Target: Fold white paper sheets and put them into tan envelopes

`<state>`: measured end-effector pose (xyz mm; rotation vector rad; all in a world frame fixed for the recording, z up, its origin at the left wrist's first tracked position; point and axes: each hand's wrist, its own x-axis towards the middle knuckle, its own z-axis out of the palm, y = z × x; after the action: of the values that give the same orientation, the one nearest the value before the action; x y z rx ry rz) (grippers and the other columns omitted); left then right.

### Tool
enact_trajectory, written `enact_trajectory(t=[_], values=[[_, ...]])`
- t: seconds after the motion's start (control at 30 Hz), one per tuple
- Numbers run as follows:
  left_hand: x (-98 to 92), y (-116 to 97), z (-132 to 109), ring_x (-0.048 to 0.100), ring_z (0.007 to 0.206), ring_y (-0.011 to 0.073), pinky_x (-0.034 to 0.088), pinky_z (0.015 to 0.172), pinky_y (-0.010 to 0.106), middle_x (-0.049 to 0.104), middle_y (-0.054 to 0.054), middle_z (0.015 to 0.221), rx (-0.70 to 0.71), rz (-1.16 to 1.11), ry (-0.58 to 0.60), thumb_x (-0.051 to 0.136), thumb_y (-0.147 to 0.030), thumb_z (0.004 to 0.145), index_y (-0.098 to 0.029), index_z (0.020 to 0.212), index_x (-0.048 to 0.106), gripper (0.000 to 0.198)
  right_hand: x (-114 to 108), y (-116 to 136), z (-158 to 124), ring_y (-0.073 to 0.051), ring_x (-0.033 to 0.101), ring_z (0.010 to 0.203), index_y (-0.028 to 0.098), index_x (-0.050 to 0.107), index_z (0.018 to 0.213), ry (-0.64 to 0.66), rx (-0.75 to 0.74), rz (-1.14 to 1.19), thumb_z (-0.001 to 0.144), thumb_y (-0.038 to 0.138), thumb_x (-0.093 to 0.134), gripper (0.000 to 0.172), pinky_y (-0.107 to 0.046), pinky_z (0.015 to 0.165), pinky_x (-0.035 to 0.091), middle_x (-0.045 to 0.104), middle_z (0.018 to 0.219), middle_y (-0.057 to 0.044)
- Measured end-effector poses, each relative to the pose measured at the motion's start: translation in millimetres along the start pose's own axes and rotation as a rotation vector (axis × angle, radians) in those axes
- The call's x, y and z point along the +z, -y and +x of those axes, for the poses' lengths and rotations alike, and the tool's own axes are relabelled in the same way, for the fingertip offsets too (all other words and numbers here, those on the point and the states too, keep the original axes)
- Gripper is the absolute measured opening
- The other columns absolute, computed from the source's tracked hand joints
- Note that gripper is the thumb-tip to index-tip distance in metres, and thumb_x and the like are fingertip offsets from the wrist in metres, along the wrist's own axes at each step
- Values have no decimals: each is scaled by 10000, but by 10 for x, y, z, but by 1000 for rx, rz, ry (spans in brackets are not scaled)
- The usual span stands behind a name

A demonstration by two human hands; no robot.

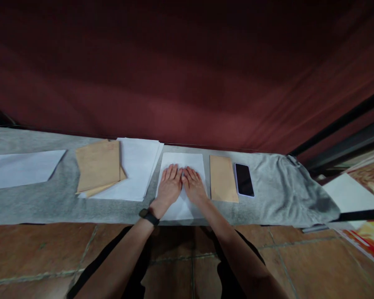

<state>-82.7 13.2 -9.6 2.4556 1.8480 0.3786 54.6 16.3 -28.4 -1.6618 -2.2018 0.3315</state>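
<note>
A white sheet of paper (pixel 187 207) lies in front of me on the grey cloth. My left hand (pixel 171 182) rests flat on it, fingers stretched away from me. Beside it, my right hand (pixel 193 183) also lies flat on the paper, thumbs and index fingers almost meeting. A brown envelope (pixel 223 178) sits just right of the sheet. To the left is a pile of white paper (pixel 140 166), partly covered by several brown envelopes (pixel 99 164).
A phone (pixel 244 180) with a dark screen lies right of the single envelope. Another white sheet (pixel 23 168) is at the far left. The grey cloth (pixel 277 182) is rumpled at its right end. A dark red curtain-like fabric (pixel 180 83) rises behind. Tiled floor (pixel 324 265) shows below.
</note>
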Motion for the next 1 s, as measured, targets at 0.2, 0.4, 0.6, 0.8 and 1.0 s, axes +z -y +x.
enact_trajectory(t=[0.2,0.4,0.6,0.8,1.0], values=[[254,49,159,277,1552,285,213,1274,475,331,187,1648,-66,27,41,253,-198,1012,-31,1543,405,576,115,33,200,-246,326,1533,158,444,1551,-11,59,-90,1100,367,298,518,-460,1266,227,364,1643,-104],[255,204,111,274,1553,285,219,1273,459,327,207,1640,-180,16,-38,316,-324,1021,-13,1562,353,625,160,-130,150,-303,306,1538,57,356,1578,-95,125,-164,1083,430,367,620,-492,1253,248,296,1649,-197],[200,215,-85,273,1549,323,231,1263,511,328,237,1630,-216,-20,-69,343,-338,1015,2,1556,356,640,73,-149,-85,-313,286,1546,10,316,1581,-124,155,-164,1086,404,345,633,-518,1259,237,267,1653,-224],[110,66,-519,250,1562,275,205,1275,522,340,116,1655,21,-12,38,353,-304,1020,-169,1578,383,575,57,11,-574,-270,296,1547,79,385,1567,-4,-95,-133,1089,414,343,584,-478,1268,250,319,1656,-156],[42,217,-786,249,1563,286,183,1272,527,293,151,1670,73,38,88,372,-476,1035,-165,1571,388,620,-15,-162,-840,-310,296,1544,79,389,1564,-58,-89,-181,1067,447,422,619,-514,1241,296,307,1654,-197]])
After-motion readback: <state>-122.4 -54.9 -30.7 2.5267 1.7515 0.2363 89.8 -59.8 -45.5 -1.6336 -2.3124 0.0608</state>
